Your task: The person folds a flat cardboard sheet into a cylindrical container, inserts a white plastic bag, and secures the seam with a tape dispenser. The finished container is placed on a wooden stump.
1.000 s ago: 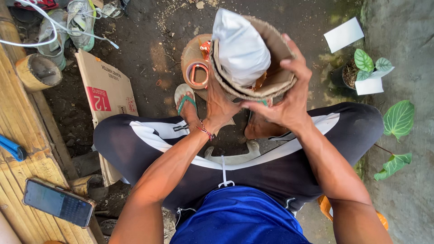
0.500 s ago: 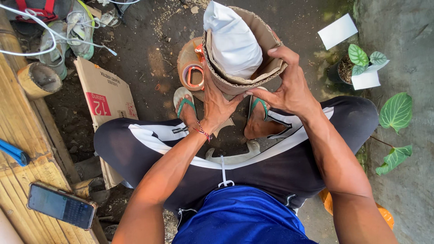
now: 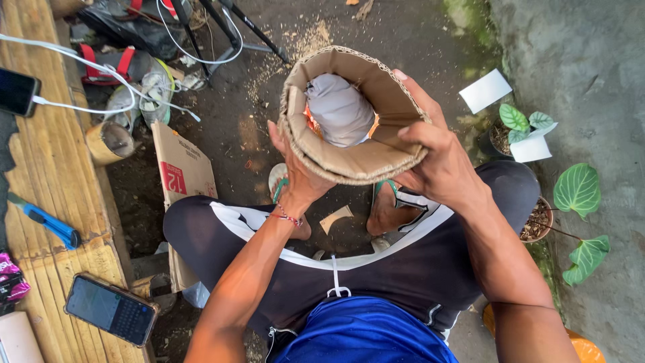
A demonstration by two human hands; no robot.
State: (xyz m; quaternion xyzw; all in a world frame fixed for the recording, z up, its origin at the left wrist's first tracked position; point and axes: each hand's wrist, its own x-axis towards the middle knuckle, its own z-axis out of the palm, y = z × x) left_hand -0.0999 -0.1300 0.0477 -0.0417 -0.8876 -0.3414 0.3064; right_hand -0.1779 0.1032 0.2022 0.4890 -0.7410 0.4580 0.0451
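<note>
Both my hands hold a curved sleeve of brown corrugated cardboard (image 3: pixel 356 158) wrapped around a grey-white wrapped bundle (image 3: pixel 339 111), with a bit of orange showing beside it. My left hand (image 3: pixel 299 176) grips the sleeve's left side from below. My right hand (image 3: pixel 437 161) clasps its right side, fingers over the rim. The sleeve is raised above my knees and feet in sandals.
A bamboo bench (image 3: pixel 40 202) on the left carries a blue utility knife (image 3: pixel 47 222), two phones (image 3: pixel 111 309) and cables. A cardboard sheet (image 3: pixel 181 168) leans beside it. Potted plants (image 3: pixel 578 191) and white cards (image 3: pixel 487 91) stand on the right. Tripod legs (image 3: pixel 222 27) are at the back.
The cardboard has been curled tighter around the bundle and lifted closer to the camera. The clay-coloured pot seen behind it earlier is now hidden.
</note>
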